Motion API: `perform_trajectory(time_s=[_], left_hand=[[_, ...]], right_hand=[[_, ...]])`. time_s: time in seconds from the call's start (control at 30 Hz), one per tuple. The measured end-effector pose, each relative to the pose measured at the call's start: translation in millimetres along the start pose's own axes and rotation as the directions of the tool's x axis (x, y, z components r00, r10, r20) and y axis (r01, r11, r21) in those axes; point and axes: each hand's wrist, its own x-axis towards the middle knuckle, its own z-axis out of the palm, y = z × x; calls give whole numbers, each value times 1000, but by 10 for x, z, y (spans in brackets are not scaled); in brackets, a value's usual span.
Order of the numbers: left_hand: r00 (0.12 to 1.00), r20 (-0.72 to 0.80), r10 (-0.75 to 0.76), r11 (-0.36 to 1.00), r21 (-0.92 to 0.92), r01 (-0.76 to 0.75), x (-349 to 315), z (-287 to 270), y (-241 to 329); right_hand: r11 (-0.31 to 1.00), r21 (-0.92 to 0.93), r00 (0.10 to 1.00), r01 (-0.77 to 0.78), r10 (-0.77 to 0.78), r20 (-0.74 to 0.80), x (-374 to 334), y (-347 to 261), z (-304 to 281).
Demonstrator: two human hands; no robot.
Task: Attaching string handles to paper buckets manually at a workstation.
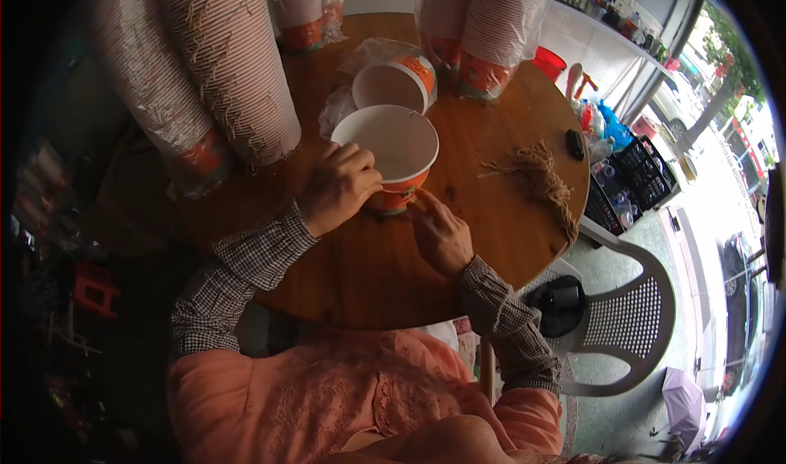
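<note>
Two hands are at the near side of a paper bowl [391,145], fingers bent and nearly closed; whether they pinch its wall or something thin cannot be told. The left hand [342,187] is nearer the rim, the right hand [442,233] lower. The bowl lies just beyond the fingers above the table [360,280], mouth upward, axis roughly upright. Twine [536,173] lies rightward.

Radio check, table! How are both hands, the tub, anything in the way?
Left hand at near-left rim of paper tub. Right hand at its near side. Second tub close behind; twine off right.
</note>
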Motion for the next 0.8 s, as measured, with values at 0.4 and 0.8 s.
perform_trajectory(time_s=[0.4, 0.8], left_hand=[[799, -341, -496, 840, -422, 342, 957, -2013, -2371], [584, -108, -805, 410, -813, 415, 607, -3924, -3929]], right_hand=[[980, 194, 927, -40, 109, -359, 904, 316, -93], [957, 289, 967, -5, 78, -242, 924, 562, 428]])
